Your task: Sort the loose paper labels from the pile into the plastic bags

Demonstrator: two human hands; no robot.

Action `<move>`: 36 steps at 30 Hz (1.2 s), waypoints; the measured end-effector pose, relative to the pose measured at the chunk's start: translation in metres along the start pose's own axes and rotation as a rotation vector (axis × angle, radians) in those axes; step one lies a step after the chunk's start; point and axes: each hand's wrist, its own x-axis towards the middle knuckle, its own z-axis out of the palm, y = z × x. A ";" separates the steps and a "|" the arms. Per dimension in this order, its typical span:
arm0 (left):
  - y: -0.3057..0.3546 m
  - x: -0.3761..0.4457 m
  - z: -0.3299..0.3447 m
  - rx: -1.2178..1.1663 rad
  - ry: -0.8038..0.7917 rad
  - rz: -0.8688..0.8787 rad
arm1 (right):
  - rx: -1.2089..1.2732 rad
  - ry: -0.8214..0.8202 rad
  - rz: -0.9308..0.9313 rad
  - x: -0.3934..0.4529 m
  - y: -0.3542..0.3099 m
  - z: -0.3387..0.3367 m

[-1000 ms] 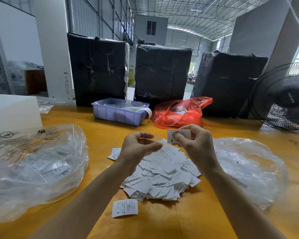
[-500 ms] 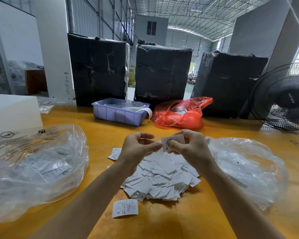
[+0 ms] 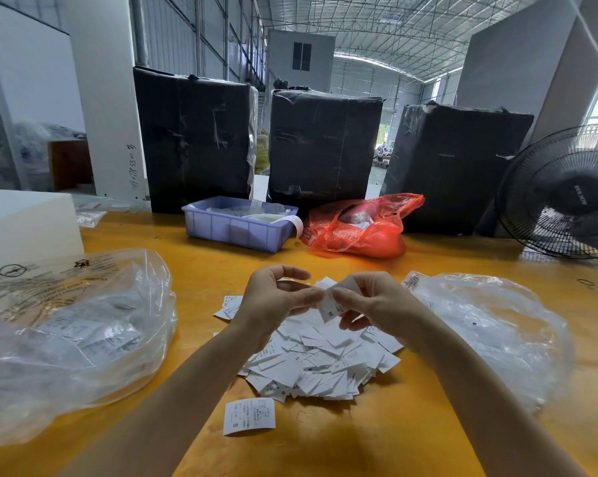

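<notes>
- Label (image 3: pixel 332 304) marked M sits pinched in my right hand (image 3: pixel 377 304), held just above the far edge of the pile (image 3: pixel 318 359).
- My left hand (image 3: pixel 273 297) meets it thumb-first at its left edge, fingers curled, seemingly pinching too.
- From the pile, one clear bag (image 3: pixel 497 332) lies right, nearer my right hand; the other bag (image 3: pixel 67 332) lies left.
- Which bag takes M, I cannot tell.

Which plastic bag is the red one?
The red bag at the back, beside the blue tray. The two bags near the label pile are clear, see-through plastic.
</notes>
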 end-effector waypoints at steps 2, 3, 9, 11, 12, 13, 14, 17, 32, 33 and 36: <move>-0.002 -0.001 0.002 0.010 -0.020 -0.004 | -0.011 -0.014 0.020 0.000 -0.001 0.002; -0.003 -0.001 0.003 0.008 -0.020 -0.006 | -0.021 -0.023 0.025 0.000 -0.001 0.005; -0.004 0.001 0.002 -0.098 0.082 -0.011 | -0.119 -0.030 -0.020 0.003 0.001 0.022; -0.004 0.001 0.003 -0.119 0.095 -0.002 | -0.028 0.038 -0.019 0.004 0.004 0.023; -0.004 0.001 0.004 -0.121 0.105 0.004 | 0.031 0.071 -0.020 0.005 0.004 0.023; -0.004 0.001 0.005 -0.130 0.119 0.007 | 0.087 0.109 -0.027 0.005 0.005 0.022; -0.004 0.001 0.005 -0.151 0.136 0.004 | 0.142 0.154 -0.046 0.005 0.004 0.021; -0.003 0.002 0.005 -0.223 0.178 -0.034 | 0.220 0.328 -0.133 0.003 0.002 0.021; -0.003 0.000 0.009 -0.403 0.191 -0.164 | 0.682 0.530 0.146 0.003 -0.001 0.036; -0.003 -0.001 0.009 -0.390 0.194 -0.150 | 0.671 0.549 0.132 0.003 0.000 0.037; -0.005 -0.001 0.011 -0.374 0.209 -0.100 | 0.613 0.555 0.094 0.003 0.001 0.038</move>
